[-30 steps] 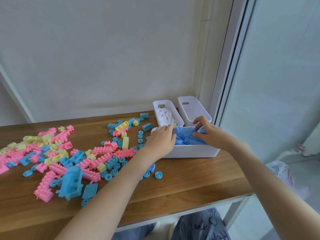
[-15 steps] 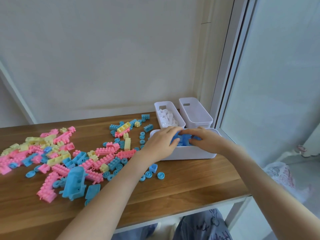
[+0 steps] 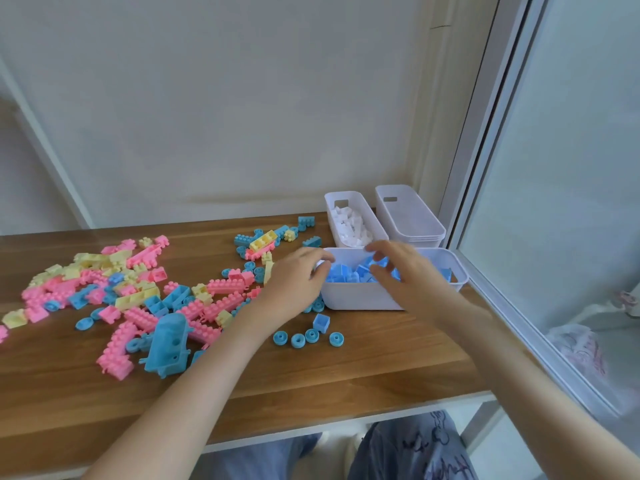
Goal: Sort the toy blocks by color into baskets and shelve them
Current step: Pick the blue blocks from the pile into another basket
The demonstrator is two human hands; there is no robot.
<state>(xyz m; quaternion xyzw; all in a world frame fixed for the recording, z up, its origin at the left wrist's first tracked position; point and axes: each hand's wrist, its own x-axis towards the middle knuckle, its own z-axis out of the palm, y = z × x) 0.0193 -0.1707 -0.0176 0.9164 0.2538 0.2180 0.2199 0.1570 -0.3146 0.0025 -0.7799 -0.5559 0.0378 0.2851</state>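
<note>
A wooden desk (image 3: 346,368) is seen from above, over a person's two bare arms. A white basket (image 3: 360,301) partly filled with blue blocks (image 3: 346,273) stands near the desk's right end, and every other place is given from it. The left hand (image 3: 298,282) is held at the basket's left end with its fingers curled at the rim; whether the rim or a small block is pinched cannot be told. The right hand (image 3: 405,275) is held over the basket's middle, fingers spread and loosely bent above the blue blocks, with nothing seen in it. The hands seem to be placed there to drop or level blue pieces. Just behind the basket stands a narrower basket of white blocks (image 3: 346,195), and beside that, to the right, a stack of empty baskets (image 3: 427,237), probably kept for pink and yellow. To the basket's left, a loose pile (image 3: 138,292) of pink, yellow and blue blocks is spread across the desk. Just in front of the basket lie small blue wheels (image 3: 304,337). Much sorting appears to be left, and no shelf is shown.
</note>
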